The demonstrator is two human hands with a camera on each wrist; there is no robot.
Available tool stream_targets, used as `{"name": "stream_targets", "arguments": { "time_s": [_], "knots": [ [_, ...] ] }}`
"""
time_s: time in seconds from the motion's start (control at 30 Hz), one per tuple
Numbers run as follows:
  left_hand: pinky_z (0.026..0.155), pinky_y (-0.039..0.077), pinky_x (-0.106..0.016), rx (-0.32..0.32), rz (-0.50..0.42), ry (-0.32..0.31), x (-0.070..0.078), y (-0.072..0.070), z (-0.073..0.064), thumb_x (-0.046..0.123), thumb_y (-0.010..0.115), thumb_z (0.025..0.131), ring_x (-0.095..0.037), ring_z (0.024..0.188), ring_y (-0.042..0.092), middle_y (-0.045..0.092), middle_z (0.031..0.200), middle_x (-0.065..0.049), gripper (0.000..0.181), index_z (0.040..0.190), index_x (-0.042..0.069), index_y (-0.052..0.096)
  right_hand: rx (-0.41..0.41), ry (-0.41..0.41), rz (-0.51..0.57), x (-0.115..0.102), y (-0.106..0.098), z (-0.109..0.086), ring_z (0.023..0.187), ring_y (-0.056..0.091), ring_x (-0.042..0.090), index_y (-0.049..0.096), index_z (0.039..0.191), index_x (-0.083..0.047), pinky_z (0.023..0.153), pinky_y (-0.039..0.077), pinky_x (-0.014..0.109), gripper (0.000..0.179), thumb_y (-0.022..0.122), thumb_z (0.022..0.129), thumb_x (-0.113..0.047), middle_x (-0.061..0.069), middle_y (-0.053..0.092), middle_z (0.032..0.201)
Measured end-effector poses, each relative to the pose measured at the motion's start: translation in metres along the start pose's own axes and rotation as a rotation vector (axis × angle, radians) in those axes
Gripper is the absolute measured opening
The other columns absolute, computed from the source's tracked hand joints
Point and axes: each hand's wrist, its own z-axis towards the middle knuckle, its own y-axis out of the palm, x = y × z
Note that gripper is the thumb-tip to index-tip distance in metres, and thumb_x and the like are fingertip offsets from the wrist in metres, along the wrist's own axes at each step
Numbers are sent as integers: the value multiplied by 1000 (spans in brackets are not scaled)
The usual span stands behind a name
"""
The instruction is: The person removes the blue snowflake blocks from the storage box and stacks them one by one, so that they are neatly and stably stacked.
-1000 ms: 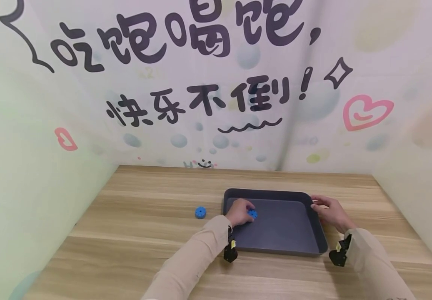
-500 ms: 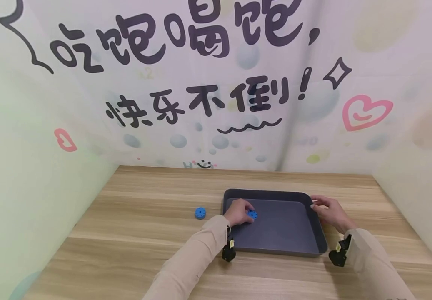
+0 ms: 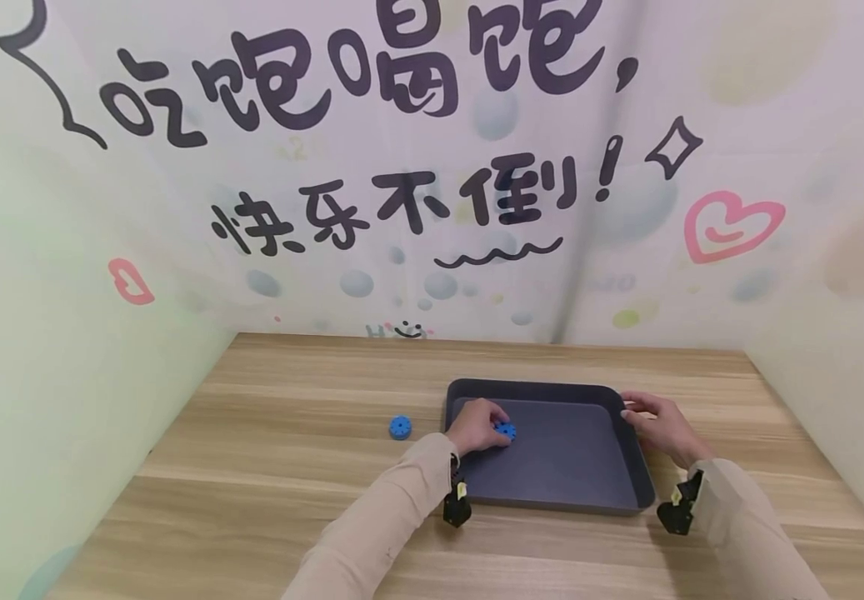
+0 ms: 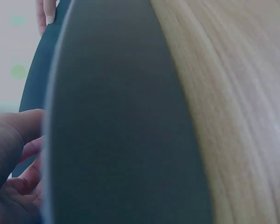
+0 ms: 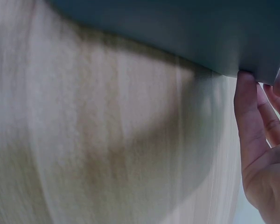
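My left hand reaches over the left side of a dark grey baking tray and pinches a blue notched disc low inside it. From the left wrist, the tray's wall covers most of that hand and hides the disc. At the far right corner my right hand holds the tray's rim between thumb and fingers. Fingertips press against the lower edge of the wall in the right wrist view. A second blue disc lies on the table, left of the tray.
The tray stands on a wood-grain table. A printed wall cloth closes off the back, and pale walls rise at both sides. Black wrist cameras hang under both sleeves, the left camera close to the tray's near left corner.
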Motion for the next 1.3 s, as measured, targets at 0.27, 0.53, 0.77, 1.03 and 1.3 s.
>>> {"name": "stream_targets", "arguments": {
  "time_s": [0.27, 0.53, 0.77, 1.03, 1.3],
  "knots": [
    [63, 44, -17, 0, -43, 15, 2, -10, -3, 13, 74, 70, -6, 71, 52, 60, 80, -1, 27, 94, 2, 66, 4, -3, -8, -2, 1, 0, 88, 54, 23, 35, 127, 10, 67, 50, 39, 44, 49, 90, -10, 31, 45, 112],
    [66, 45, -20, 7, -130, 24, 4, -28, -12, 12, 73, 71, -12, 75, 55, 60, 86, -6, 26, 94, 1, 65, -5, -6, -13, -2, 0, -2, 89, 54, 24, 34, 128, 10, 68, 50, 39, 45, 48, 91, -10, 31, 44, 113],
    [69, 46, -23, -10, -164, 30, -1, -39, -23, 10, 71, 74, -16, 80, 57, 60, 90, -8, 26, 97, 0, 63, -7, -14, -24, -2, 0, -1, 92, 53, 26, 34, 128, 10, 68, 50, 40, 44, 46, 91, -10, 31, 43, 114],
    [70, 46, -26, 36, -197, 15, -15, -56, -38, 12, 68, 77, -18, 85, 54, 58, 98, -9, 32, 106, 3, 60, -10, -2, -19, 0, 2, -1, 91, 53, 25, 33, 128, 10, 68, 50, 39, 45, 48, 91, -11, 31, 43, 114],
    [70, 47, -27, 135, -201, 21, -31, -76, -51, 10, 68, 76, -21, 87, 55, 57, 103, -9, 34, 109, 2, 60, -2, -4, -25, 0, 1, 0, 91, 54, 26, 34, 129, 9, 67, 51, 40, 45, 48, 91, -11, 31, 43, 115]
  ]
}}
